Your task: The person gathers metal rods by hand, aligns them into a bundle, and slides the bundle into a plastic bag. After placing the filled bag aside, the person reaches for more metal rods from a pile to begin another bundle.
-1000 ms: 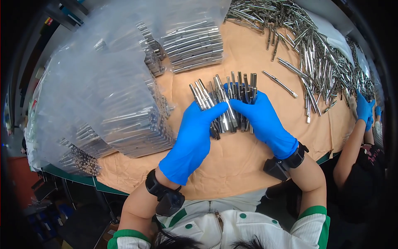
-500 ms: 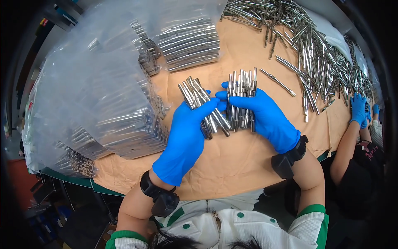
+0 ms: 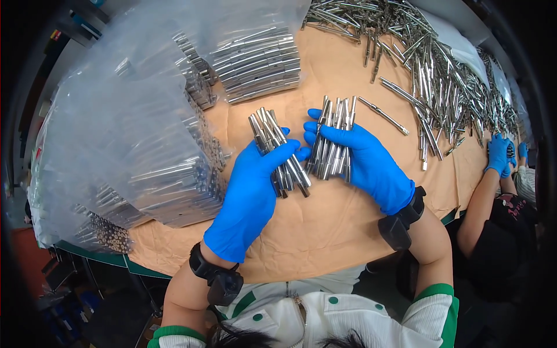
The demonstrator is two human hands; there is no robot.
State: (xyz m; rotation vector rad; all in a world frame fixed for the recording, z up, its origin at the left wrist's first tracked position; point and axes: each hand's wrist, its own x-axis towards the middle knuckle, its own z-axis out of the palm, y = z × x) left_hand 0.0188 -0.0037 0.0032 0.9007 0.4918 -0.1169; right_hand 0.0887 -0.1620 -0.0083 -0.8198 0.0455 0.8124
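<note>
Both my hands wear blue gloves above the brown paper covering (image 3: 325,223). My left hand (image 3: 249,185) is closed round a bundle of shiny metal rods (image 3: 278,153), thumb across them, their upper ends leaning left. In my right hand (image 3: 371,162) is a second bundle of metal rods (image 3: 335,136), standing nearly upright with stepped ends. The two bundles are close side by side with a small gap between. Fingers hide the middle of each bundle. One loose metal rod (image 3: 383,115) lies just right of my right hand.
Stacks of rods in clear plastic bags (image 3: 168,174) fill the left side; another bagged stack (image 3: 258,64) stands behind my hands. A large heap of loose rods (image 3: 441,81) spreads over the far right. At the right edge, a co-worker's blue-gloved hand (image 3: 498,153) touches the heap.
Both hands have shifted slightly left with their rods. The gap between the bundles looks slightly narrower, and the right bundle leans more.
</note>
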